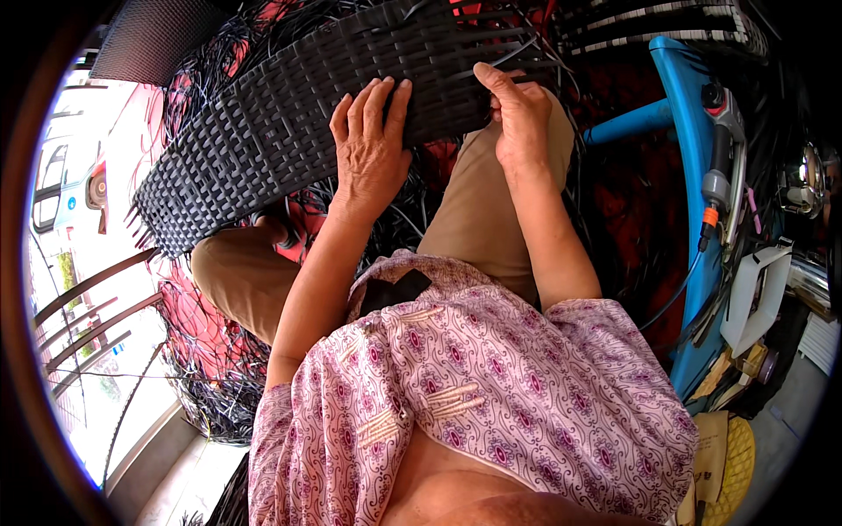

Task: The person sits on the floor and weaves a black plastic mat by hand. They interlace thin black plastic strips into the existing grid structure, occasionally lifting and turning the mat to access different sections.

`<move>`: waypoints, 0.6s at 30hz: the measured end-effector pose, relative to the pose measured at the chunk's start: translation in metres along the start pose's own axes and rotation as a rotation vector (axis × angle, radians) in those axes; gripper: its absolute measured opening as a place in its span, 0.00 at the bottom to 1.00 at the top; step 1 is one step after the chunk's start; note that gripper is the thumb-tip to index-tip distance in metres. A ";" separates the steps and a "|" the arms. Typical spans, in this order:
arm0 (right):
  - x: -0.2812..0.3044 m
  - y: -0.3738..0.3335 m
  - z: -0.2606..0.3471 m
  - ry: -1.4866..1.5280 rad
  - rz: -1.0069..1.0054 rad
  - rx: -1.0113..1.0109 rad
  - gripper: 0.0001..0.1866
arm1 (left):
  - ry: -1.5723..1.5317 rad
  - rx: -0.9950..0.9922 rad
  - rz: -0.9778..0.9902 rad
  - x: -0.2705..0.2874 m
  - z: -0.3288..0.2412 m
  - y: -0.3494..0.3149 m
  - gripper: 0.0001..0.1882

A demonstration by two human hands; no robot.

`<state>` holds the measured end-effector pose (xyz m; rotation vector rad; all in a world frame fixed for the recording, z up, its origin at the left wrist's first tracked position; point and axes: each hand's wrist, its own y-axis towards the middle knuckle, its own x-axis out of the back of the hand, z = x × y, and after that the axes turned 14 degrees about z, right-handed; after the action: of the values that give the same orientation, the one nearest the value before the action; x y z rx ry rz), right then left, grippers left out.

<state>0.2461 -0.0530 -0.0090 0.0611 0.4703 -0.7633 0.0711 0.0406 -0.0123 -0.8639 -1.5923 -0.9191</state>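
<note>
A long curved panel woven from flat black strips [254, 131] lies across the upper middle, over my knees. My left hand [372, 145] rests flat on its weave, fingers stretched out and slightly apart. At the panel's right end my right hand [524, 118] is closed, fingers curled and thumb pressed forward. A thin black strip [517, 53] runs up and right from behind that thumb, and the hand appears to pinch it. Several loose strip ends stick out from the panel's right edge near this hand. The curled fingers hide the exact grip.
Tangled black strips [206, 386] cover the red floor around my legs. To the right stands a blue plastic chair or stool [693, 289], with a corded power tool [719, 167] against it. A white plastic frame [756, 298] and metal items lie beyond. Another woven piece [153, 39] is at the upper left.
</note>
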 end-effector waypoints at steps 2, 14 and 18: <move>0.001 0.003 -0.006 0.000 -0.058 0.005 0.13 | 0.006 -0.001 -0.001 0.000 0.000 0.000 0.52; 0.002 0.007 -0.020 0.191 -0.112 0.041 0.07 | -0.012 0.001 -0.014 -0.001 -0.001 -0.001 0.52; 0.004 0.009 -0.022 0.281 -0.044 0.036 0.06 | 0.007 0.007 -0.008 -0.001 -0.001 -0.001 0.51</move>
<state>0.2462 -0.0442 -0.0319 0.1942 0.7272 -0.8102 0.0711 0.0394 -0.0137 -0.8491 -1.5928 -0.9211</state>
